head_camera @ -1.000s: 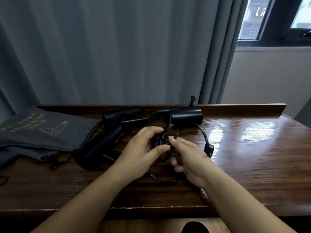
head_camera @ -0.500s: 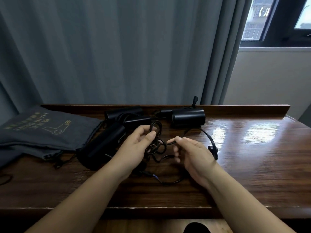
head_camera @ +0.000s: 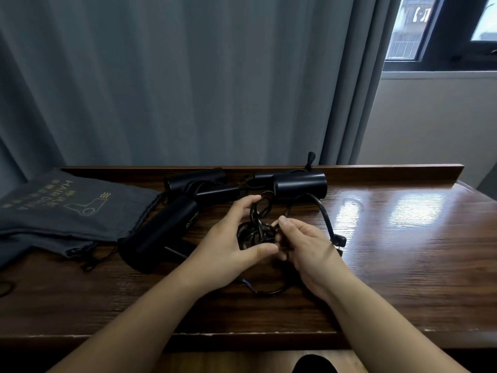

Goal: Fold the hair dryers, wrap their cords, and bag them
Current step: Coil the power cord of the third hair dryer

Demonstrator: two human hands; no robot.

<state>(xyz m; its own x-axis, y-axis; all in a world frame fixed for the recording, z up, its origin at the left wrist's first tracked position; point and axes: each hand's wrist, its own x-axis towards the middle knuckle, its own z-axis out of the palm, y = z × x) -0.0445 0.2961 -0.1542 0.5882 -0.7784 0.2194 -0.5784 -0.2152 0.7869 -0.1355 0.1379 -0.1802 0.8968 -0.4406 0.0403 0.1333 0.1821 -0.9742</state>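
Observation:
A black hair dryer (head_camera: 300,185) lies at the back of the wooden desk (head_camera: 403,251), and its black cord (head_camera: 255,232) is bunched in tangled loops in front of it. My left hand (head_camera: 231,246) holds the loops between thumb and fingers. My right hand (head_camera: 304,246) pinches a strand of the same cord beside the bundle. The cord's plug (head_camera: 339,240) lies just right of my right hand. A second black hair dryer (head_camera: 164,227) lies on the left, and a third dark barrel (head_camera: 195,179) rests behind it. Grey drawstring bags (head_camera: 67,208) printed "HAIR DRIER" lie at far left.
A raised wooden lip (head_camera: 390,169) runs along the desk's back edge, with grey curtains (head_camera: 188,76) right behind it. A window (head_camera: 441,30) is at upper right. The right half of the desk is bare, shiny wood. Bag drawstrings (head_camera: 88,257) trail toward the front left.
My hands have come closer together around the cord bundle. The left thumb now sits under the loops and the right fingers have moved in against them.

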